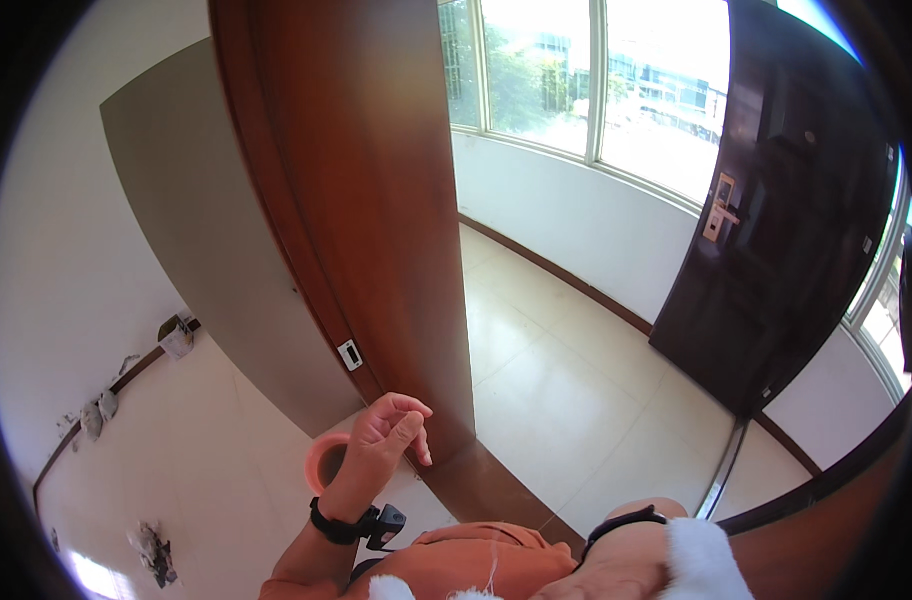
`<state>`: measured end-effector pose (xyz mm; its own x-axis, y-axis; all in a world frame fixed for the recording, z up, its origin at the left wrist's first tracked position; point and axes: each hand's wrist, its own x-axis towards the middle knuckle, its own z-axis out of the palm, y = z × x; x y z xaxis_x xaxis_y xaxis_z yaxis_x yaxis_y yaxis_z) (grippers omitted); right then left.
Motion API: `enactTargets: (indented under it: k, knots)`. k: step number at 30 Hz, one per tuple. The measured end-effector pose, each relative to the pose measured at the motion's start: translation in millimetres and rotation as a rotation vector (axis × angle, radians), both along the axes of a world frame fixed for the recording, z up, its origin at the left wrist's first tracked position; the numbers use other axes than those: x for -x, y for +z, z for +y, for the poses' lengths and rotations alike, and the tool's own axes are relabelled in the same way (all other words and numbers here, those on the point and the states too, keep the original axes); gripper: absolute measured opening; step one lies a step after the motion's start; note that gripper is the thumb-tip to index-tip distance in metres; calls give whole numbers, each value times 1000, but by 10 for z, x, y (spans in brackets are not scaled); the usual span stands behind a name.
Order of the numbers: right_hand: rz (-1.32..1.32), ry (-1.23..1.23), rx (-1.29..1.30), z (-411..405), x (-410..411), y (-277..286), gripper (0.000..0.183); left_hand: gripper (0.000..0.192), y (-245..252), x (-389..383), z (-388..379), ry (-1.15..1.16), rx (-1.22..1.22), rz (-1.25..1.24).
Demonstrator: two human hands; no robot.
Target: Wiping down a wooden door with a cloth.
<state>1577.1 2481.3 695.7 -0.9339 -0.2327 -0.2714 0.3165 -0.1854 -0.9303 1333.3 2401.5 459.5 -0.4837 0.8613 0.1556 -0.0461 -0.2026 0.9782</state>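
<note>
My left hand (392, 435) is raised before the wooden door frame (358, 225), its fingers curled loosely with nothing seen between them. A black strap with a small camera (387, 525) is round that wrist. Beyond the wrist, on the floor, stands a pink tub (317, 461), partly hidden by the arm. A metal strike plate (350, 355) is set in the frame just above the hand. My right forearm shows at the bottom with a black strap and a white fluffy cloth (703, 559) beside it; the right hand itself cannot be made out.
A dark door (786, 225) with a brass-coloured handle (720, 208) stands open at the right, near wide windows. Small clumps of debris (154, 551) lie on the tiled floor at left. A small box (176, 337) sits by the wall. A brown threshold (493, 487) crosses the doorway.
</note>
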Motion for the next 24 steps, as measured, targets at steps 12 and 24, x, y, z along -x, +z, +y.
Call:
enactTargets:
  k: [12,24]
  knots:
    - [253,249,-72,226,78,-1041,49,12,-75,28,-133,43,33,-5]
    - [341,256,-72,305,-135,-1087,48,10,-131,2,-128,34,34,35]
